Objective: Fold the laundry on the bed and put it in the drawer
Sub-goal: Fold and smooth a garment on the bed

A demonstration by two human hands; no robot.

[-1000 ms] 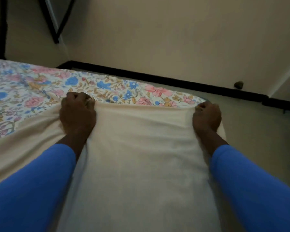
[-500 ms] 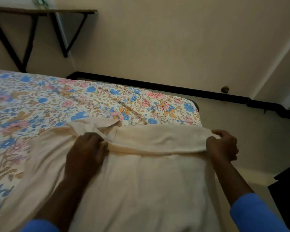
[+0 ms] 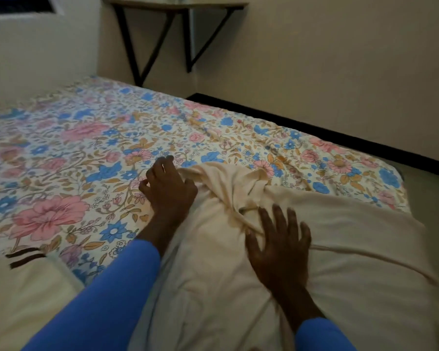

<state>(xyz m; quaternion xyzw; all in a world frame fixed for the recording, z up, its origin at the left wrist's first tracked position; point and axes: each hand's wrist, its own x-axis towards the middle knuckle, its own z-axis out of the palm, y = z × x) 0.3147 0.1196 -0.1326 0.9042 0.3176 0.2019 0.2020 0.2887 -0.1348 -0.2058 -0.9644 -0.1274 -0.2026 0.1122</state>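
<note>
- Pale walls stand behind a bed (image 3: 61, 153) with a sheet full of pink and blue flowers.
- A wooden shelf (image 3: 173, 5) on black legs hangs on the far wall, and a black strip (image 3: 314, 127) runs along the bottom of the wall.
- A big cream cloth (image 3: 352, 274) lies on the near right part of the bed. Its far end is bunched up in a lump.
- The left hand (image 3: 169, 188) sits on the left edge of that lump. Its fingers (image 3: 162, 165) are bent and reach onto the flower sheet. I cannot tell if they hold any cloth.
- The right hand (image 3: 280, 252) lies flat on the cream cloth, just near the lump. Its fingers (image 3: 279, 219) are straight and spread wide, holding nothing.
- Both arms wear blue sleeves (image 3: 107, 300).
- Another cream cloth with dark stripes (image 3: 23, 287) lies at the near left, apart from both hands.
</note>
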